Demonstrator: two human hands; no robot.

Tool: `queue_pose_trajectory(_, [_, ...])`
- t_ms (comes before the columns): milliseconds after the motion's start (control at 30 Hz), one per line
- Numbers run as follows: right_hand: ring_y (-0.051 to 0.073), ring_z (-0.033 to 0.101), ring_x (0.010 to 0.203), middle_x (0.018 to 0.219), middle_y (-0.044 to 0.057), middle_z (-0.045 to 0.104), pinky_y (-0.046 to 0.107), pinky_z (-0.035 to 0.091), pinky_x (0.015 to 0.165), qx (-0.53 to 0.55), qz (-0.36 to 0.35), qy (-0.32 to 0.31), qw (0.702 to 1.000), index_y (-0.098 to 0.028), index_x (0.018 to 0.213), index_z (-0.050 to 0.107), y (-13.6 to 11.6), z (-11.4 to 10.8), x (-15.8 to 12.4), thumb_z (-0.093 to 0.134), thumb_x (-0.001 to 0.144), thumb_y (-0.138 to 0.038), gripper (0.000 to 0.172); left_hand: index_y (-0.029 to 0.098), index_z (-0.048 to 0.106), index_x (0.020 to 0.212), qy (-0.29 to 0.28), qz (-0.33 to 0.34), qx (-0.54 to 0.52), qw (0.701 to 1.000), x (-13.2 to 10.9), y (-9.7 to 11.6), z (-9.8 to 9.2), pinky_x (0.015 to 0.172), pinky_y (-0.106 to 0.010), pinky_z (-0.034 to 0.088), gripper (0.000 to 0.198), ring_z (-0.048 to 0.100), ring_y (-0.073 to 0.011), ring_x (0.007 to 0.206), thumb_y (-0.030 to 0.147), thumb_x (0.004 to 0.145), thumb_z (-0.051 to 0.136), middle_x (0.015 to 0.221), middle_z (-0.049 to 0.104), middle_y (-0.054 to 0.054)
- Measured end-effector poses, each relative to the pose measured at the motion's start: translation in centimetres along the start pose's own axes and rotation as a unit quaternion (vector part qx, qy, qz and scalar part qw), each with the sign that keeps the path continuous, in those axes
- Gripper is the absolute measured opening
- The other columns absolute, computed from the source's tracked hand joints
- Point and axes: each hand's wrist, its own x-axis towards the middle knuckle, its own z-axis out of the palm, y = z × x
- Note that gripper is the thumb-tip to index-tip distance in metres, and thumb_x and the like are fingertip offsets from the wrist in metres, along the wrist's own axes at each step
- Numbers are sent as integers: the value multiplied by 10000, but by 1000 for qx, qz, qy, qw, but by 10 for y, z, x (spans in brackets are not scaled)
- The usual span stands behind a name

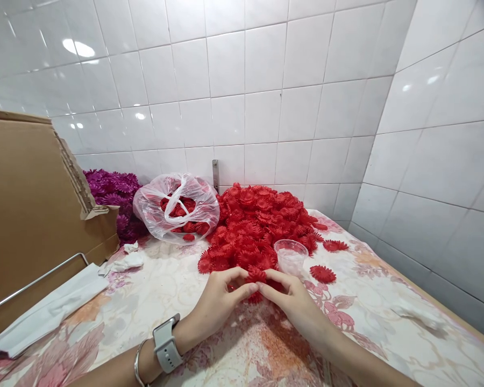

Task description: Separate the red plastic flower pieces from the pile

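Observation:
Between my two hands is a red artificial flower head [256, 276], held at the front of a large heap of red flower heads [262, 215]. My left hand [221, 293], with a watch and a bangle on its wrist, pinches the flower from the left. From the right, my right hand [290, 295] pinches the same flower, and the thumb tips nearly meet in front of it. The fingers partly hide the flower. Just beyond my right hand stands a clear plastic cup [291, 255] with something whitish inside. A loose red flower head [322, 274] lies to its right.
At the left stands a cardboard box [28, 188] with a torn edge, beside a purple flower heap [119, 201]. A tied clear plastic bag [177, 209] holds red flowers. Crumpled white paper [125, 262] lies on the floral tablecloth [153, 301]. Tiled walls [266, 107] bound the table.

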Motion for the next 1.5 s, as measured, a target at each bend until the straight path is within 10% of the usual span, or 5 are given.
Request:
queue_pose_trajectory(633, [75, 307, 487, 502, -62, 353, 225, 234, 476, -23, 1, 45, 999, -168, 503, 442, 2, -3, 0, 617, 696, -371, 331, 122, 627, 597, -17, -38, -139, 989, 2, 3, 0, 541, -204, 358, 229, 464, -92, 559, 334, 678, 652, 575, 542, 12])
queue_pose_trajectory(967, [95, 340, 523, 553, -42, 384, 227, 280, 492, -14, -47, 74, 996, -169, 572, 516, -2, 0, -3, 583, 740, -443, 328, 143, 556, 628, 131, -104, -313, 935, 9, 1, 0, 578, -236, 462, 307, 567, -108, 555, 414, 594, 698, 620, 577, 17])
queue_pose_trajectory(1200, [111, 406, 529, 574, -36, 451, 232, 324, 507, -69, -33, 67, 995, -187, 655, 518, 1, -3, -1, 482, 810, -447, 305, 186, 605, 990, 151, 14, -11, 988, 12, -2, -10, 791, -316, 454, 271, 581, -180, 869, 214, 721, 575, 938, 639, -38])
queue_pose_trajectory(1500, [187, 559, 688, 741, 17, 650, 293, 387, 675, -227, -96, 75, 966, -199, 748, 614, -6, -4, -2, 501, 793, -299, 157, 212, 582, 1056, 112, 144, 216, 959, 4, -7, -4, 985, -407, 334, 278, 442, -212, 1121, 164, 829, 429, 1152, 523, -83])
